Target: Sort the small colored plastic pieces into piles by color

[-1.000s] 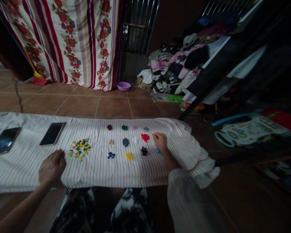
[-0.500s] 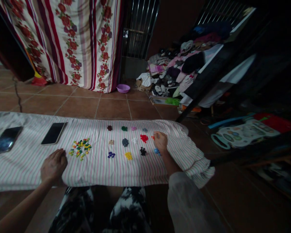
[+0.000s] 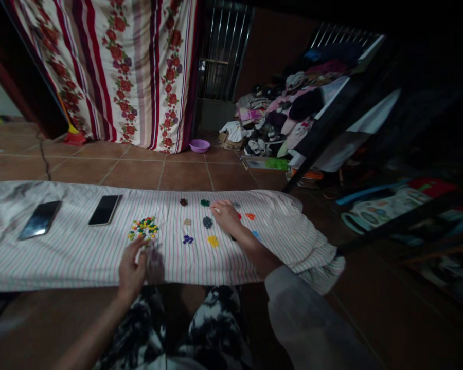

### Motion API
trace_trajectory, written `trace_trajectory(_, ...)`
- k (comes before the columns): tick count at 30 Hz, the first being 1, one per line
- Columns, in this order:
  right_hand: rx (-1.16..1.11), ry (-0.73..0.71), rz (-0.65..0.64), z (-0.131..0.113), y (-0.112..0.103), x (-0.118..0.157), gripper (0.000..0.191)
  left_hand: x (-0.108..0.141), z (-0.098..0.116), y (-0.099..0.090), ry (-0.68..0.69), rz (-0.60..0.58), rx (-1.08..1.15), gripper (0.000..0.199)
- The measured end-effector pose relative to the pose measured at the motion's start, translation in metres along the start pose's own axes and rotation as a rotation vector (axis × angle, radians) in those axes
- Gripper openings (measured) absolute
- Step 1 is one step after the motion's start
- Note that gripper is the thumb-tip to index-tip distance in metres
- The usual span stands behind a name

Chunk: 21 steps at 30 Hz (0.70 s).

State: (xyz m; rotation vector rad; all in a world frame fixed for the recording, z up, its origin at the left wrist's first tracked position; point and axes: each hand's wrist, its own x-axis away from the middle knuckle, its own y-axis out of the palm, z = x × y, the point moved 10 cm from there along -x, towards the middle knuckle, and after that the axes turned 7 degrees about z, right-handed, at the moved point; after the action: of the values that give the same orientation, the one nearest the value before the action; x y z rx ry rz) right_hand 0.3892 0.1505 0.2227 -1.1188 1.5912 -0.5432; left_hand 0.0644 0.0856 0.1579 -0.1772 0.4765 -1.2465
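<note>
On the striped cloth (image 3: 100, 262) lies a loose pile of small mixed green, yellow and orange pieces (image 3: 143, 227); their exact kind is too small to tell. My left hand (image 3: 132, 267) is at this pile's near edge, fingers stretched forward and thumb apart. My right hand (image 3: 227, 218) hovers above the sorted single-colour piles, fingertips beside the dark green pile (image 3: 205, 203), and nothing shows in its loosely spread fingers. Around it are a grey pile (image 3: 207, 222), a yellow pile (image 3: 213, 241) and an orange pile (image 3: 250, 216). The hand and forearm partly cover the red, black and blue piles.
Two phones, one (image 3: 40, 220) at the far left and another (image 3: 105, 209) nearer the mixed pile, lie on the cloth. Left of the grey pile are brown, tan and purple piles. Beyond the cloth, a purple basin (image 3: 199, 146) and a heap of clothes (image 3: 278, 110) are on the floor.
My right hand has moved left from the orange pile toward the dark green one. My left hand has come right, from resting on the cloth to the mixed pile. The view has shifted slightly.
</note>
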Motion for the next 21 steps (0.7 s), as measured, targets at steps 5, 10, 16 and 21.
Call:
trace_trajectory(5, -0.032, -0.162, -0.293, -0.103, 0.033, -0.019, 0.022, 0.14, 0.104, 0.112, -0.218, -0.84, 0.604, 0.053)
trace_trajectory(10, -0.015, -0.34, -0.458, -0.175, 0.032, -0.022, 0.025, 0.186, 0.153, 0.116, -0.386, -0.964, 0.84, 0.078)
trace_trajectory(16, 0.086, -0.467, -0.585, -0.231, 0.017, -0.012, 0.026, 0.173, 0.177, 0.079, -0.214, -1.004, 0.703, 0.042)
trace_trajectory(21, 0.032, -0.678, -0.691, -0.305, 0.012, 0.01, 0.013, 0.186, 0.193, 0.045, -0.444, -1.195, 0.985, 0.037)
